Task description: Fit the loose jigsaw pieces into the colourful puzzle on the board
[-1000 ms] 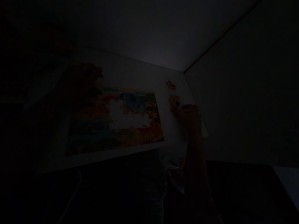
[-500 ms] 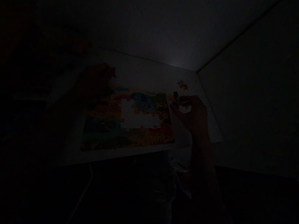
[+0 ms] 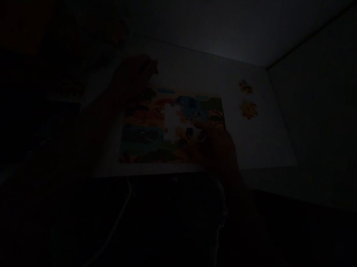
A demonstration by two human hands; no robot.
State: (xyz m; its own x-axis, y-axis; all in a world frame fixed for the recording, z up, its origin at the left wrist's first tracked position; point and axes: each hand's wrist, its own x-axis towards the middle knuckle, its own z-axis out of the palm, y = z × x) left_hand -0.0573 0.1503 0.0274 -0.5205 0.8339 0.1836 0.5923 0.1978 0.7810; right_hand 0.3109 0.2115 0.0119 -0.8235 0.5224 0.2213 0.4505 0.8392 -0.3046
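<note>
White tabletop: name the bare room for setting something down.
Bare: between puzzle and back wall, right of the left hand; below the loose pieces, right of the right hand. Crowded: the puzzle's gap, with that hand and a piece.

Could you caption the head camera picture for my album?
Dim scene: the right hand holds a puzzle piece at the gap in a colourful jigsaw.

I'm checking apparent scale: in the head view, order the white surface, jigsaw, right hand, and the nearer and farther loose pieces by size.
1. White surface
2. Jigsaw
3. Right hand
4. Nearer loose pieces
5. Farther loose pieces, only slightly smaller
</note>
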